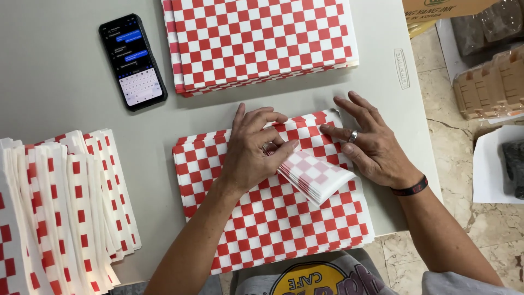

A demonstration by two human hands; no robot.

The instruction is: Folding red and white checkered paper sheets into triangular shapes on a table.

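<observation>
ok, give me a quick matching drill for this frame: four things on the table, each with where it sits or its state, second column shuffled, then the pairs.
Things
1. phone
2. flat stack of checkered sheets
3. pile of folded sheets
4. right hand

Places or states
A. fanned out at the left edge of the table
B. top centre, no hand on it
C. screen lit, top left
D. flat on the near stack, ring on one finger

Pairs: 1-C, 2-B, 3-A, 4-D
</observation>
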